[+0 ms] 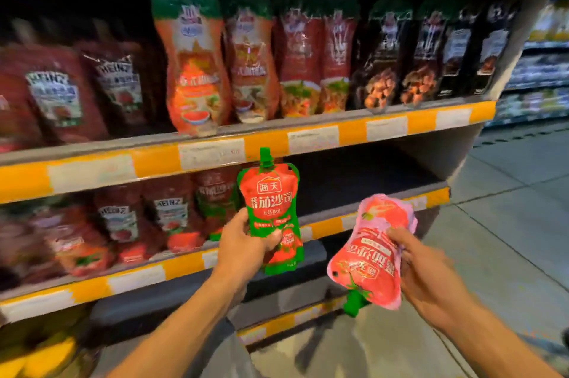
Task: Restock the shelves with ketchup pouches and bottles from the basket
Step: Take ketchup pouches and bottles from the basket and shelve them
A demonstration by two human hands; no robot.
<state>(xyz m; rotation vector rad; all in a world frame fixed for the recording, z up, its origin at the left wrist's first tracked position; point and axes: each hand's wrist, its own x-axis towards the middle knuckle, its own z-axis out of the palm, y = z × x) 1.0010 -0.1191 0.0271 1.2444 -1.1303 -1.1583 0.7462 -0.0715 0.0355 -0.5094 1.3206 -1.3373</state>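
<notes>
Shelves (308, 135) of sauce packs fill the view ahead of you. Your left hand (243, 246) grips a green-edged ketchup pouch (271, 208) upright before the lower shelf; your right hand (428, 273) holds a pink pouch (374, 257) upside down.

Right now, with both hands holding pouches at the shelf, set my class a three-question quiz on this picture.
1. True or false: the green-edged pouch in the left hand has its spout pointing up.
2. Which way does the spout of the pink-edged pouch in the right hand point? A) up B) down C) towards the shelf
3. Fill in: the middle shelf is bare on its ____ side.

Key: 1 true; 2 B; 3 right.
</notes>
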